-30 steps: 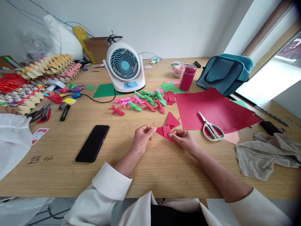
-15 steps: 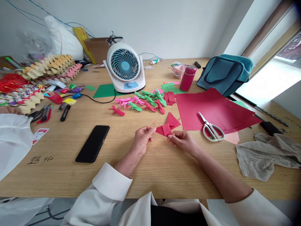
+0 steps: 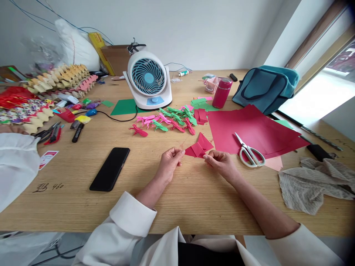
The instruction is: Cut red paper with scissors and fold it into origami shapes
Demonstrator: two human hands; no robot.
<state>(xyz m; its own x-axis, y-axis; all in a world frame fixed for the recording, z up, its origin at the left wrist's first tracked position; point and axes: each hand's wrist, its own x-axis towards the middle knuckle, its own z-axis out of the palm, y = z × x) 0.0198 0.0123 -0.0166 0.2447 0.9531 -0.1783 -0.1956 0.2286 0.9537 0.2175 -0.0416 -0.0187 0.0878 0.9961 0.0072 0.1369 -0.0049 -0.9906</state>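
Between my hands, just above the table, is a small folded piece of red paper with pointed corners and a raised flap. My left hand pinches its left tip between thumb and forefinger. At its lower right edge, my right hand grips it with thumb and curled fingers. Behind it lies a cluster of small folded paper figures in green, pink and red. Scissors with white handles rest to the right, partly on large red paper sheets.
A black phone lies left of my hands. Farther back stand a white fan, a red bottle and a teal bag. A crumpled cloth is at right. Egg-carton crafts and a marker sit at left.
My right hand has shifted slightly to the right along the folded paper, and the flap is now tilted. My left hand keeps its pinch on the left tip.
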